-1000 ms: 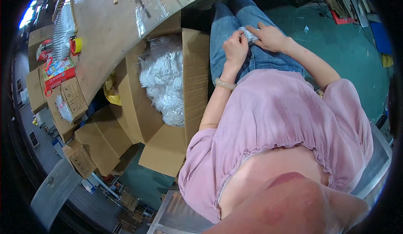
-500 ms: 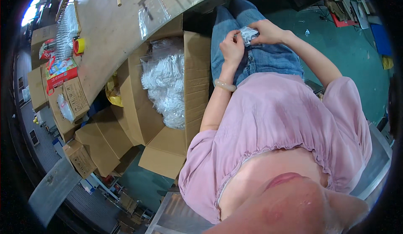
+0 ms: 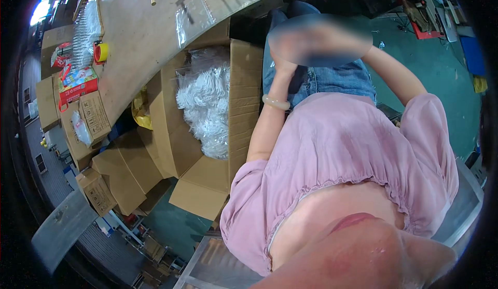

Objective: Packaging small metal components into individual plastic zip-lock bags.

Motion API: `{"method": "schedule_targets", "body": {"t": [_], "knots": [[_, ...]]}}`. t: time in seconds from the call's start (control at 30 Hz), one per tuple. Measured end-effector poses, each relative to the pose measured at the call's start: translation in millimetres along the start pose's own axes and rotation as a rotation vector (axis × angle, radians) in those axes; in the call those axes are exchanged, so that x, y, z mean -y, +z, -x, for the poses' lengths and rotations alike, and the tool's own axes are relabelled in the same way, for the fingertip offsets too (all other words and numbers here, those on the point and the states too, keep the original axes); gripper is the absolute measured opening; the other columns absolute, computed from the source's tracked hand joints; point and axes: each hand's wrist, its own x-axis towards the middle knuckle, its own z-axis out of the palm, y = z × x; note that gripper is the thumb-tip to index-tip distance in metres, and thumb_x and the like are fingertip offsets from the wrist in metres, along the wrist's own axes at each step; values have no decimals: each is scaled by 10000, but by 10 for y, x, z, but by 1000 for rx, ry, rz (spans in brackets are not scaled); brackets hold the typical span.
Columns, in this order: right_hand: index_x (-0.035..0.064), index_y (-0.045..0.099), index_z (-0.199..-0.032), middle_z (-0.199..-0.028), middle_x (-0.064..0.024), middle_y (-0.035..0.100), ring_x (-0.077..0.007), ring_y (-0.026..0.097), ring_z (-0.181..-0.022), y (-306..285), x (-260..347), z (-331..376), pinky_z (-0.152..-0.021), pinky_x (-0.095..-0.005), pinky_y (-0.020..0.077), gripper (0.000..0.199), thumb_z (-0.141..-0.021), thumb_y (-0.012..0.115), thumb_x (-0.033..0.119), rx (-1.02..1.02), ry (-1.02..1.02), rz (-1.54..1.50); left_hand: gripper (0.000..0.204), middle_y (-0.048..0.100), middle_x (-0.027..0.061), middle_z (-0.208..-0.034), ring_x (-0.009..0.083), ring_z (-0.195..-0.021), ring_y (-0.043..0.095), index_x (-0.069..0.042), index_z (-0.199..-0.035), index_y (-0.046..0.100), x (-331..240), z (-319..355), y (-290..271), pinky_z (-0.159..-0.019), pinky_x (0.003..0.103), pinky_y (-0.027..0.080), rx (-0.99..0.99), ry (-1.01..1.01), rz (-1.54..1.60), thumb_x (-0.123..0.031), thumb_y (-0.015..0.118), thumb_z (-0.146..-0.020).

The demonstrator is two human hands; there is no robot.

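Both my hands are together over my lap, above the blue jeans [image 3: 340,79]. A smeared oval patch covers them, so fingers and anything between them are hidden. My left hand [image 3: 284,50] is on the left side of the patch, with a pale bangle [image 3: 276,102] on its wrist. My right hand [image 3: 345,40] comes in from the right and lies close to the left one. Beside my left forearm, an open cardboard box [image 3: 245,89] holds a heap of white ribbed pieces in clear plastic bags [image 3: 210,102].
The curved worktable [image 3: 132,40] spans the upper left, with a clear plastic bag [image 3: 194,19], a yellow tape roll [image 3: 101,53] and a row of white pieces [image 3: 85,37]. Several cartons [image 3: 93,115] stand at the left. Green floor [image 3: 425,76] shows at the right.
Half a second ago, both hands held a crumpled white bundle over my lap; now the smeared patch hides it. My right forearm has shifted slightly right, and the view has moved a little.
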Motion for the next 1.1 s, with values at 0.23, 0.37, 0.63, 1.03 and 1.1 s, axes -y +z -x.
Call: {"method": "schedule_targets", "body": {"t": [0.23, 0.37, 0.63, 1.03, 1.1], "knots": [[9, 656, -1001, -924, -118, 638, -256, 585, -943, -523, 232, 26, -840, -333, 484, 280, -725, 619, 32, -50, -472, 681, 108, 586, -13, -660, 46, -524, 517, 0, -944, 650, -357, -151, -140, -453, 196, 381, 100, -103, 318, -68, 588, -888], [18, 633, -931, -958, -79, 593, -237, 512, -1036, -591, 135, -95, -890, -316, 449, 218, -719, 620, 68, 167, -536, 936, 104, 595, 21, -617, 89, -495, 541, -38, -951, 652, -537, -299, -294, -459, 236, 422, 339, -12, 77, -71, 605, -865], [30, 560, -810, -895, -68, 558, -230, 508, -948, -707, 209, -183, -828, -338, 463, 153, -750, 621, 157, 240, -686, 1011, 170, 646, 86, -817, 240, -640, 612, -166, -934, 669, -918, -289, -544, -574, 307, 512, 614, 975, -1231, -99, 685, -778], [23, 619, -937, -848, -53, 587, -149, 582, -776, -770, 85, -84, -718, -252, 478, 125, -815, 648, 28, -122, -220, -136, 221, 694, 70, -823, 178, -719, 674, -87, -972, 680, -805, -505, -734, -627, 265, 526, 301, 866, -588, -131, 729, -761], [23, 631, -938, -850, -46, 590, -129, 584, -768, -716, 50, -95, -714, -242, 473, 107, -831, 639, 27, -198, -101, -306, 189, 698, 78, -779, 146, -675, 670, -65, -943, 696, -948, -456, -697, -633, 249, 523, 226, 589, -578, -105, 726, -761]]}}
